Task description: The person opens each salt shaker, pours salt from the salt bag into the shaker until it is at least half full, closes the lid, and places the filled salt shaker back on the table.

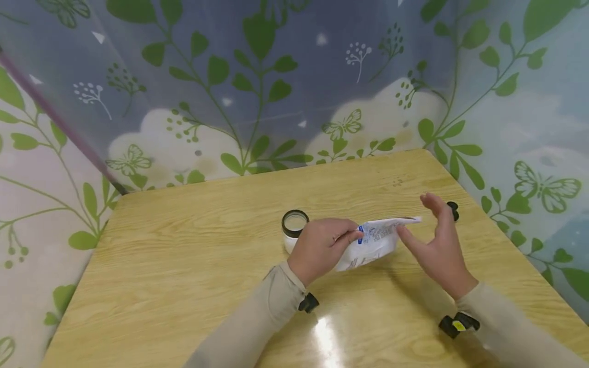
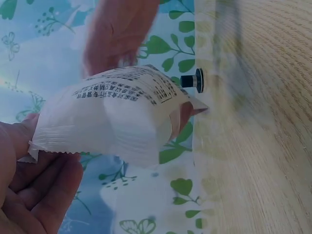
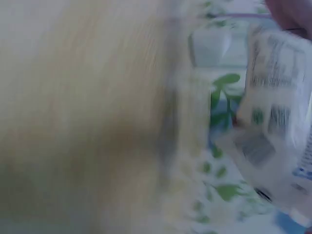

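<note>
My left hand (image 1: 322, 248) pinches one crimped end of a white printed packet (image 1: 375, 245) between thumb and fingers. In the left wrist view the packet (image 2: 105, 109) looks puffed out, with lines of dark print and a reddish-brown patch near its far end. My right hand (image 1: 437, 245) is spread at the packet's other end, thumb tip right at its edge and fingers raised. Behind my left hand stands a jar (image 1: 294, 225) with a black rim, partly hidden by that hand. The right wrist view is blurred, with the packet (image 3: 278, 112) at its right side.
A small black knobbed piece (image 1: 453, 210) sits near the table's right edge, just beyond my right hand; the left wrist view shows its knob (image 2: 192, 81) side-on. The wooden table (image 1: 184, 255) meets leaf-patterned walls at the back and right. Black bands circle both sleeves.
</note>
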Motion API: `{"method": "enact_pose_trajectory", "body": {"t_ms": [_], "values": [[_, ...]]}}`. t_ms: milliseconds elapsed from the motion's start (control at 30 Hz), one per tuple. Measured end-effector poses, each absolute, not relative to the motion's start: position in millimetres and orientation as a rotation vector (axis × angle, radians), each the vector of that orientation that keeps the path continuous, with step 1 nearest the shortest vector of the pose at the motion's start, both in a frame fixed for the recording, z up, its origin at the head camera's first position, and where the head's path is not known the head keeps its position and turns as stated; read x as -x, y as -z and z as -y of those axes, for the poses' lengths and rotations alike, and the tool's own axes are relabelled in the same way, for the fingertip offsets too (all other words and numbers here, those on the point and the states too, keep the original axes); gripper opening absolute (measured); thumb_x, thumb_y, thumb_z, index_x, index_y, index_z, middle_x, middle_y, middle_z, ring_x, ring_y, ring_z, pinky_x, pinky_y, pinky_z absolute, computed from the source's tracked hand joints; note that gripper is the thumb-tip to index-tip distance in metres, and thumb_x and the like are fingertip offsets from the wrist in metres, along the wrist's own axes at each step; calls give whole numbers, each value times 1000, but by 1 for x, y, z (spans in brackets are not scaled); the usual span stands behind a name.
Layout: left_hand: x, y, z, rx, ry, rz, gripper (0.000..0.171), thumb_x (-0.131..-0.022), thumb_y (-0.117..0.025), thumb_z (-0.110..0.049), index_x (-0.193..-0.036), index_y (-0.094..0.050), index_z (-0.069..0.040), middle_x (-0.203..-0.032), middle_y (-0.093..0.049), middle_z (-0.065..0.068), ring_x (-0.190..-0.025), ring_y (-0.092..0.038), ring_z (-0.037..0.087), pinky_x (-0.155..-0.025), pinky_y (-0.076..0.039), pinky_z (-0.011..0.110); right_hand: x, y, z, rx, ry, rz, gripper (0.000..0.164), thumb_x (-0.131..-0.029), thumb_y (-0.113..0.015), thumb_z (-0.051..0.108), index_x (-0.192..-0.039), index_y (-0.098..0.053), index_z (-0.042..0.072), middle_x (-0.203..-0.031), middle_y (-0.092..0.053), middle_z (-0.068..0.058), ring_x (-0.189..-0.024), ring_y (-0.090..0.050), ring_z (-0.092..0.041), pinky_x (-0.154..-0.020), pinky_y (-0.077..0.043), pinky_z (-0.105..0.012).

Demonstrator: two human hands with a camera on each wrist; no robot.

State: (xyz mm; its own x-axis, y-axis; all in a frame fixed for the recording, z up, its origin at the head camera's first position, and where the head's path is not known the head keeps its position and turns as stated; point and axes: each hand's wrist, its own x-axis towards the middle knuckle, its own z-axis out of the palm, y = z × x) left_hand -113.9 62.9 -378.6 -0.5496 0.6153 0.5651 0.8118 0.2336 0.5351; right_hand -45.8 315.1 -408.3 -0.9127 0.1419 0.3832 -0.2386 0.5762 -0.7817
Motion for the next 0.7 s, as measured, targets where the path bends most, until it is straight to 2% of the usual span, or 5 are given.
{"method": "enact_pose_trajectory", "body": {"t_ms": [100, 267, 400, 500, 700], "values": [[114, 380, -63, 1370, 1182, 2260, 12, -100, -70, -19, -93, -78, -12, -88, -76, -2, -69, -62, 2, -65, -45, 13, 48, 399, -321, -441, -807, 2419, 67, -100, -69, 37, -152, -45, 3, -145, -53, -18, -132, -47, -42, -122, -22, -56], [114, 381, -61, 1393, 1093, 2283, 13, -101, -68, -22, -98, -79, -14, -91, -77, -4, -73, -65, 2, -68, -46, 13, 56, 390, -318, -739, -528, 2370, 51, -108, -46, 49, -121, -74, 9, -108, -74, -3, -99, -68, -26, -96, -49, -43], [115, 382, -55, 1341, 1037, 2363, 17, -104, -65, -28, -98, -78, -19, -86, -75, -9, -61, -54, -2, -61, -42, 14, 62, 387, -318, -784, -490, 2338, 25, -106, -62, 32, -102, -79, 15, -90, -76, 5, -77, -71, -12, -68, -54, -32], [118, 382, -47, 1261, 1008, 2436, 19, -104, -64, -32, -100, -79, -22, -88, -75, -11, -61, -54, -4, -60, -43, 15, 64, 387, -322, -760, -457, 2356, 6, -94, -76, 17, -99, -80, 15, -88, -77, 4, -73, -71, -10, -62, -55, -30], [129, 378, -21, 1100, 1147, 2423, 18, -103, -65, -31, -104, -79, -19, -92, -76, -8, -70, -63, 0, -67, -52, 18, 75, 393, -339, -517, -352, 2451, 15, -84, -83, 7, -98, -81, 9, -81, -76, -2, -59, -65, -11, -52, -48, -32]]}}
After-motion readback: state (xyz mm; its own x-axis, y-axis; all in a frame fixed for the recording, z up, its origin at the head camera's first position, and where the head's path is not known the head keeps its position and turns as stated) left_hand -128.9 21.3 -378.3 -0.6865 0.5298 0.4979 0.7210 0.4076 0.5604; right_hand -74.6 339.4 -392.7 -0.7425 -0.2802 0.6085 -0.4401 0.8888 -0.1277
